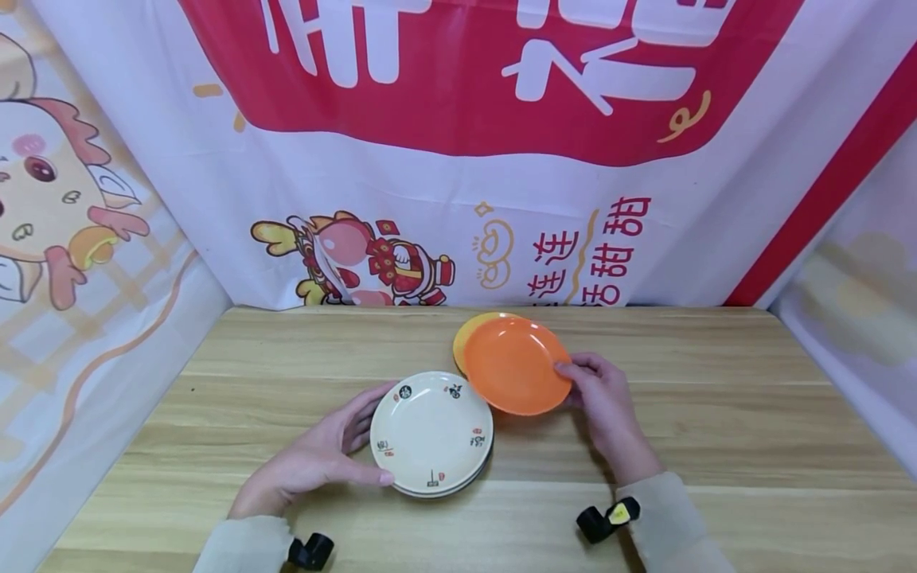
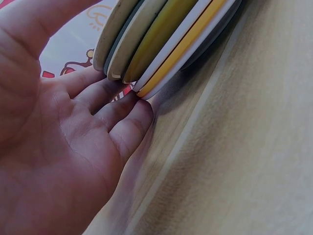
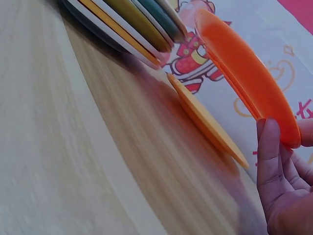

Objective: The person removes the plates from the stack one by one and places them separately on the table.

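Pinching the right edge of an orange plate (image 1: 517,366), thumb above and fingers below, the right hand (image 1: 602,402) holds it off the table (image 1: 680,358), while the left hand (image 1: 322,454), thumb and fingers spread wide, touches the left side of a stack of plates (image 1: 432,434). The orange plate (round, so without a long axis) lies leftward from the right hand, near the stack's far-right rim, though I cannot tell whether they touch. The stack sits between the hands, nearer the left, and a yellow plate (image 3: 208,121) lies farther out than both.
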`<control>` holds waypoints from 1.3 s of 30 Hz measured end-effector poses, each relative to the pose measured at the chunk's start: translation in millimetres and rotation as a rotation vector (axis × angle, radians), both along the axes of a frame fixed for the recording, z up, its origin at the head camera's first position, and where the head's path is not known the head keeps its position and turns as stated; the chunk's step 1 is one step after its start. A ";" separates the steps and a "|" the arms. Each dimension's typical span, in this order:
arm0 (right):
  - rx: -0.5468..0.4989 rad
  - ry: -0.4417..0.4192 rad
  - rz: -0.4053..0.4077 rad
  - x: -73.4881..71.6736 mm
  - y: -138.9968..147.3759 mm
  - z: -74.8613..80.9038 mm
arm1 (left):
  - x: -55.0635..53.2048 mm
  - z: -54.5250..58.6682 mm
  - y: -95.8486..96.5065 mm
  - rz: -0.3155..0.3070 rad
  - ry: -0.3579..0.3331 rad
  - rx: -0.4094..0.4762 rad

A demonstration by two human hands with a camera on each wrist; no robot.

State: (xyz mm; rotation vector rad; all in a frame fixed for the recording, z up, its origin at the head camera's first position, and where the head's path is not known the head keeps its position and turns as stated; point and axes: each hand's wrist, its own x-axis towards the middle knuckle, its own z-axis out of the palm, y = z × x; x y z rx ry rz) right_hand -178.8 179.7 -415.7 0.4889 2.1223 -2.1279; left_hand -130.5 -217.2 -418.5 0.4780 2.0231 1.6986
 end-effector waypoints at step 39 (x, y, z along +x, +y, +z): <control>0.059 0.021 -0.393 -7.0 65.6 -12.4 | -0.6 -0.4 -0.8 -0.001 -0.017 0.014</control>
